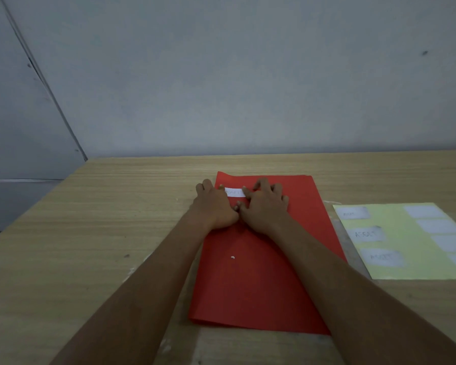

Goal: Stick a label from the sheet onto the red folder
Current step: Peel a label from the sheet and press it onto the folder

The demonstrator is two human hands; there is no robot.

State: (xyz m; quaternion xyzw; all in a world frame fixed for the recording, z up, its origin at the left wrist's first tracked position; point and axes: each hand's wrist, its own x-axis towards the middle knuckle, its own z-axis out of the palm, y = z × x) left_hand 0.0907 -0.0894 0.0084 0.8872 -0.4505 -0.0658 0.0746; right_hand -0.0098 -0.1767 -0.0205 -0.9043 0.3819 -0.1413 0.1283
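The red folder lies flat on the wooden table, its long side running away from me. A white label with faint writing lies near the folder's far left corner. My left hand rests on the folder at the label's left end, fingers on its edge. My right hand lies palm down at the label's right end, fingers spread and covering that end. The pale yellow label sheet lies to the right of the folder, with several white labels on it.
The wooden table reaches to a grey wall at the back. A small white scrap sits on the middle of the folder. A clear plastic sleeve edge shows between folder and sheet.
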